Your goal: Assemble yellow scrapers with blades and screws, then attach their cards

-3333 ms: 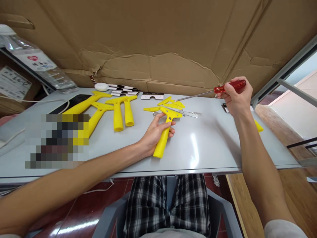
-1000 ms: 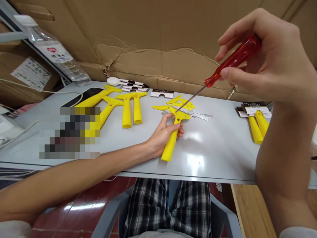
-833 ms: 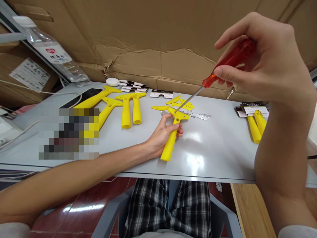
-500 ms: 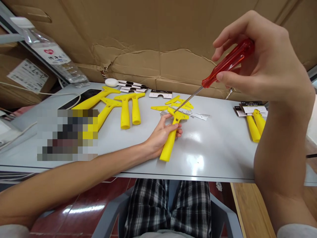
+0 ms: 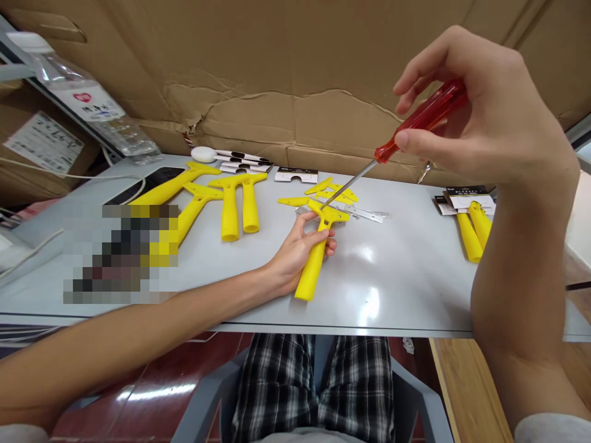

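My left hand is closed around a yellow T-shaped scraper handle, its wide head pointing away from me. In my right hand is a screwdriver with a clear red grip, held by the fingers and thumb. The screwdriver's tip meets the left side of the scraper head; whether a screw sits under it is too small to tell. Just behind the head lie loose yellow head plates and thin metal blades.
Left on the grey table are several yellow handles, a dark phone-like slab and a pixelated patch. White-and-black cards lie at the back. Carded yellow handles lie right. A plastic bottle leans left; cardboard walls the back.
The view has shifted slightly. The screwdriver tip remains on the scraper head, and the grip of both hands looks much the same.
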Available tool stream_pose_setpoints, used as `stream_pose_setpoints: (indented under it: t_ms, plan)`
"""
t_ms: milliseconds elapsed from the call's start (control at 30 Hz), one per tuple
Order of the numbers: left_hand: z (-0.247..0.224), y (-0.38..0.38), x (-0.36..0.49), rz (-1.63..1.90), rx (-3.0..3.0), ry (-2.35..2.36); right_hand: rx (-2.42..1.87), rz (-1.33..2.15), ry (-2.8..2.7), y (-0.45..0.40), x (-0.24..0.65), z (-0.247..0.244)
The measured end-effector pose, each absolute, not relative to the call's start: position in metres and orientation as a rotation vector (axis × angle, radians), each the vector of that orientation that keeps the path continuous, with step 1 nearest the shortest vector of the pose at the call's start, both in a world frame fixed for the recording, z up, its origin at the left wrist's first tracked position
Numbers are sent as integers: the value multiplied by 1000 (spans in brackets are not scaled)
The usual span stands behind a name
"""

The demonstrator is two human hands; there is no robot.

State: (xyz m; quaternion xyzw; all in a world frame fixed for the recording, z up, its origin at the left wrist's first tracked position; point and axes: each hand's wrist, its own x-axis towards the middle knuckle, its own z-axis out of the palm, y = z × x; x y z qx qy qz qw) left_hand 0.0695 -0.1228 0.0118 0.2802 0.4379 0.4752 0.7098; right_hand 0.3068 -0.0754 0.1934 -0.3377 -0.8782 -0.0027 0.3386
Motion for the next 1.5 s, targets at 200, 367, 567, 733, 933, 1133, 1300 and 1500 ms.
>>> stream_pose_setpoints:
  t_ms: [200, 367, 567, 733, 933, 1133, 1300, 1500]
  plan:
    - [9, -122, 69, 1053, 637, 960, -813, 97, -2319, -76, 310, 194]
    - [8, -122, 68, 1055, 636, 941, -956, 44, -2236, -78, 305, 194]
    - [9, -122, 68, 1051, 641, 952, -898, 15, -2267, -79, 305, 194]
    - [10, -122, 69, 1048, 654, 959, -813, 80, -2286, -78, 308, 193]
    - [11, -123, 69, 1049, 655, 963, -996, -27, -2208, -79, 303, 195]
    - [9, -123, 68, 1051, 644, 951, -931, 23, -2237, -77, 304, 193]
    - [9, -123, 68, 1053, 637, 943, -847, 105, -2286, -78, 307, 194]
    - [10, -123, 69, 1059, 632, 961, -984, 73, -2219, -77, 305, 194]
